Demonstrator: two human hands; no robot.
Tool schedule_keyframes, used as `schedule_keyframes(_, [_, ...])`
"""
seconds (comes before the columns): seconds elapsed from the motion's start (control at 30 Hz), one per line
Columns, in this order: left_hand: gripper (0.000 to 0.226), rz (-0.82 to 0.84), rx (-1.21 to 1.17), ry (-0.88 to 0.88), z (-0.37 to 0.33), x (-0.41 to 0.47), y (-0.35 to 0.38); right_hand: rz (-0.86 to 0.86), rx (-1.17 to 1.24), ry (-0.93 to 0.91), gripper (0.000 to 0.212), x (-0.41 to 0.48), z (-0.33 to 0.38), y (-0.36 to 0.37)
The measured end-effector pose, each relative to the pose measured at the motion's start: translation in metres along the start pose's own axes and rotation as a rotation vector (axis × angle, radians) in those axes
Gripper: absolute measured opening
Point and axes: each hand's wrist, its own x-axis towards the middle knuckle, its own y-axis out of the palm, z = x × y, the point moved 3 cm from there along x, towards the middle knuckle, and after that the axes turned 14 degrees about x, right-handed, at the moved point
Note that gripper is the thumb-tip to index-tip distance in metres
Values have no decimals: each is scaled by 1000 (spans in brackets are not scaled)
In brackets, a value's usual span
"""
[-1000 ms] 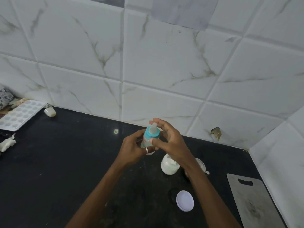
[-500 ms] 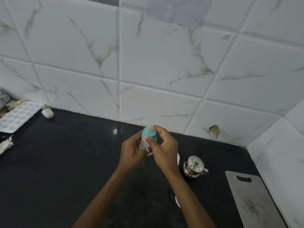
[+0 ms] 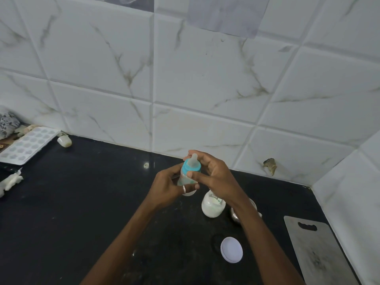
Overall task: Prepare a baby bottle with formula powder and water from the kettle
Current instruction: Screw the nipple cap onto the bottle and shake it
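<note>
A small clear baby bottle (image 3: 186,178) with a teal collar (image 3: 190,166) and a translucent teat is held upright above the black counter (image 3: 82,212). My left hand (image 3: 166,187) grips its body. My right hand (image 3: 213,175) has fingers and thumb around the teal collar. An open jar of white formula powder (image 3: 212,207) stands just right of the bottle, partly behind my right wrist. Its white lid (image 3: 231,252) lies flat in front. The small steel kettle (image 3: 235,214) is mostly hidden behind my right forearm.
A steel cutting board (image 3: 320,251) lies at the right edge near the corner wall. At the far left sit a white ice tray (image 3: 28,145), a small white container (image 3: 64,140) and crumpled white material (image 3: 10,182). Tiled wall runs behind.
The view shifted, so the powder jar and lid show again and the kettle is covered by my right forearm. Both hands keep holding the bottle, right fingers working at the collar.
</note>
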Motion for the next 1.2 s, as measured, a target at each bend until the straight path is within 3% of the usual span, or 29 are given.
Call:
schedule_keyframes(0.23, [62,-187,98,35,2,-6,11,-285,72,-45,59,-8,-21,18])
schedule_keyframes(0.37, [53,-301,125,89,-3,-12,19,-472,64,-108,56,-18,-22,38])
schedule_keyframes(0.53, [53,-341,138,89,-10,-16,22,-602,31,-120,56,-19,-24,50])
schedule_keyframes(0.7, [44,-299,180,25,6,-13,21,-535,48,-92,55,-18,-24,44])
schedule_keyframes(0.87, [57,-208,145,5,-3,-10,12,-304,100,8,79,-15,-27,28])
schedule_keyframes(1.0, [55,-101,101,9,-1,-3,5,-154,127,41,62,-10,-19,13])
schedule_keyframes(1.07, [55,-98,99,6,0,-3,6,-151,143,30,56,-9,-17,8])
schedule_keyframes(1.2, [56,-166,64,5,-1,-8,16,-260,133,-5,66,-12,-22,13])
